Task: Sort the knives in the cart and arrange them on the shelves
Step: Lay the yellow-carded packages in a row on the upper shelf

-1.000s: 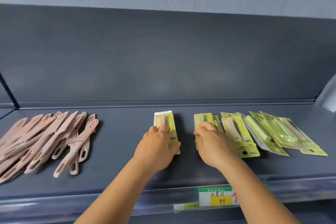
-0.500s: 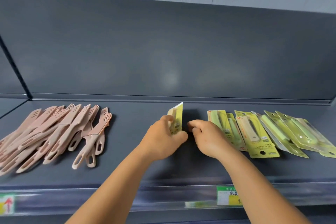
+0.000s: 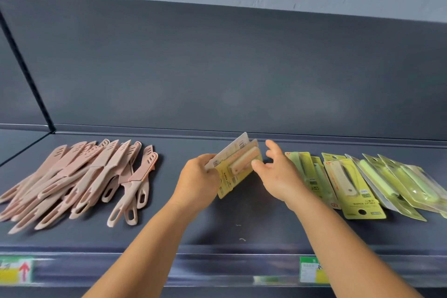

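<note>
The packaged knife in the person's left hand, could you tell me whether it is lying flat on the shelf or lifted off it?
Lifted and tilted: the left hand grips the packaged knife above the shelf.

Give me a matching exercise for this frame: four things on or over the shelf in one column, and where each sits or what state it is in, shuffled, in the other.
Things
1. pink knives
2. held knife packs
3. green and yellow packs
4. price tag with red arrow

Places or states
A. lying in an overlapping row at the right of the shelf
B. on the shelf's front edge strip, far left
C. lifted and tilted, gripped by the left hand, right hand touching
D. unpackaged, piled at the left of the shelf

Pairs: 1-D, 2-C, 3-A, 4-B
</note>
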A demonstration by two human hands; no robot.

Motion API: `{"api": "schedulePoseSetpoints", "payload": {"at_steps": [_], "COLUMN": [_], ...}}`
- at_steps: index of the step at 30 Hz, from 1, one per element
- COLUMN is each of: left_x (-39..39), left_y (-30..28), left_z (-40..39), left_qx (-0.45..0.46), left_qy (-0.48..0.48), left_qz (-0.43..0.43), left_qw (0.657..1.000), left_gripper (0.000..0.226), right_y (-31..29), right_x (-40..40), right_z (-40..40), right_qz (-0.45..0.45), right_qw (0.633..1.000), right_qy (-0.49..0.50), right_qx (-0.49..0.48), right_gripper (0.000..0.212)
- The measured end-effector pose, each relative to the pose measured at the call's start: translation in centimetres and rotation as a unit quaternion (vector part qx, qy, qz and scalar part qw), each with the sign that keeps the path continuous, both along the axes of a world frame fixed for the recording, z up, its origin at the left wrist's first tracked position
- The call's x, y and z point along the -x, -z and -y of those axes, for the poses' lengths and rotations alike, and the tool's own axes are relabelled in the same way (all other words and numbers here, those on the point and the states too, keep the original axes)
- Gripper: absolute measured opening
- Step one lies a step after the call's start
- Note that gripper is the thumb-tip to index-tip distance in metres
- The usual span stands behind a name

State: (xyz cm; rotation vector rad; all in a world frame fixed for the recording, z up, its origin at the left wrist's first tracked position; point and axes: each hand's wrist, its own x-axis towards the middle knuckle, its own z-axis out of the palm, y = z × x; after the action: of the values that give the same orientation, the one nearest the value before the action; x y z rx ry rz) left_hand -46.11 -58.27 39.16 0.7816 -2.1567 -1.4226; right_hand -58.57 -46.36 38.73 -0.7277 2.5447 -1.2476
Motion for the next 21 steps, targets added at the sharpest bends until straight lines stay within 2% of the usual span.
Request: {"api": "schedulePoseSetpoints", "payload": {"at_steps": [4,9,12,14,16,18,21], "left_x": [0.1,0.3,0.4,0.7,0.8,0.9,0.7], "left_y": [-0.1,0.2,0.6,0.7,0.7,0.8,0.8], "left_z": [-0.2,0.5,1.1,1.4,2.0,2.8,3.5], "left_qx": [-0.088,-0.158,-0.166,-0.153,-0.102,0.043,0.242], "left_qy": [0.005,0.017,0.009,-0.014,-0.045,-0.075,-0.076], "left_qz": [-0.052,-0.068,-0.074,-0.086,-0.084,-0.047,0.023], "left_qw": [0.995,0.985,0.983,0.984,0.990,0.995,0.967], "left_gripper": [0.045,0.048,0.037,0.030,0.032,0.037,0.046], "right_y": [-0.1,-0.7,-1.5,-1.8,-2.1,-2.3,-2.8], "right_x": [0.6,1.9,2.5,2.9,3.4,3.8,4.3], "right_z": [0.4,0.2,0.0,-0.1,-0.3,-0.6,-1.4], "right_qz": [0.040,0.068,0.052,0.045,0.040,0.024,-0.051], "right_qw": [0.999,0.997,0.998,0.998,0.997,0.994,0.982], "right_qy": [0.016,-0.007,-0.008,0.001,0.020,0.059,0.168], "right_qx": [0.024,0.044,0.020,0.036,0.063,0.084,0.072], "right_gripper": [0.078,0.086,0.082,0.070,0.053,0.043,0.039]}}
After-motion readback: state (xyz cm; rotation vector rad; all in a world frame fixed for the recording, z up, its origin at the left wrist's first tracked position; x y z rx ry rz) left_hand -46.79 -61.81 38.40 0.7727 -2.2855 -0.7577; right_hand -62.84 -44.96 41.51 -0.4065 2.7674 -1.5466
